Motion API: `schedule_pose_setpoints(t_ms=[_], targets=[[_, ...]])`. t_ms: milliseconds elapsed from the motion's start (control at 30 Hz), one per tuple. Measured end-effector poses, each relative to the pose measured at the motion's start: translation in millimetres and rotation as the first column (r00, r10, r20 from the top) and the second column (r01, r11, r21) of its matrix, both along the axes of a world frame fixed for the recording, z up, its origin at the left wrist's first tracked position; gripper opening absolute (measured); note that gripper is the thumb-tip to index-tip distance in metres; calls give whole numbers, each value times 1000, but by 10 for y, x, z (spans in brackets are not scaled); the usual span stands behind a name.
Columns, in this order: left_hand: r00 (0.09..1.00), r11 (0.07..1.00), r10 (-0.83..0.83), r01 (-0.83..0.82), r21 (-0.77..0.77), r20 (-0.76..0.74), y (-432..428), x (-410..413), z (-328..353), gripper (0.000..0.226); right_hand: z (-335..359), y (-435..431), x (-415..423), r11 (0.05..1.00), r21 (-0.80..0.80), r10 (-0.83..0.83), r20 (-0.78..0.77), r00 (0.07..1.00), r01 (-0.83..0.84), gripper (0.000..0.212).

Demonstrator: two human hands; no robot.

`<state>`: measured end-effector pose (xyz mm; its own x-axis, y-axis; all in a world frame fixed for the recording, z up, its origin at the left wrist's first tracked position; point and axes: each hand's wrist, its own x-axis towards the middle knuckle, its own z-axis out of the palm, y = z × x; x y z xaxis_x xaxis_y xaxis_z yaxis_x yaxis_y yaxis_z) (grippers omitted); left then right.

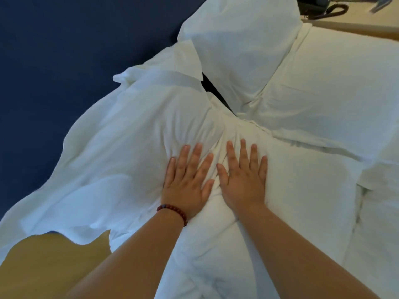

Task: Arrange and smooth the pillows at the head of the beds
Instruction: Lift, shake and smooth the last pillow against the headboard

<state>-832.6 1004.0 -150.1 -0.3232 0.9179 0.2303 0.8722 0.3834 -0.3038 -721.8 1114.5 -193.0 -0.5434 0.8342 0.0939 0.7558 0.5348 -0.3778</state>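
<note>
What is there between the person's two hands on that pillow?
Only a bunched fold of cloth on the white pillow, between the left hand and right hand, seen in the head view.

matt creased cloth pillow [133, 147], beaded bracelet [172, 209]

A dark blue padded panel [64, 61] fills the upper left of the frame and runs down the left edge. In the lower left corner lies a smooth tan surface [43, 266], plain and flat. At the upper right a pale wooden tabletop [358, 21] carries a dark telephone [313, 4], cut off by the top edge; a dark curved part [336, 8] lies just beside it. A blurred grey item [383, 5] sits near the top right corner. A dark red bead bracelet [172, 209] shows left of lower centre.
</note>
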Motion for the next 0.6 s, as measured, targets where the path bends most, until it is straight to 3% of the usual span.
schedule_pose_setpoints(t_ms=[233, 400, 500, 600], targets=[[999, 998, 37, -36, -48, 18, 110, -225, -299, 67, -194, 93, -65, 999, -47, 13, 8, 1000, -13, 58], [993, 993, 55, -44, -105, 102, 65, -137, -46, 64, -29, 89, 21, 990, -131, 38, -64, 997, -46, 58], [990, 998, 1, 8, -59, 143, 20, 25, 217, 58, 107, 111, 107, 985, -161, 41, -149, 988, -65, 63], [974, 984, -171, 160, 80, 152, 226, 116, 579, 47, 260, 303, 51, 990, -138, -5, -158, 987, -17, 65]])
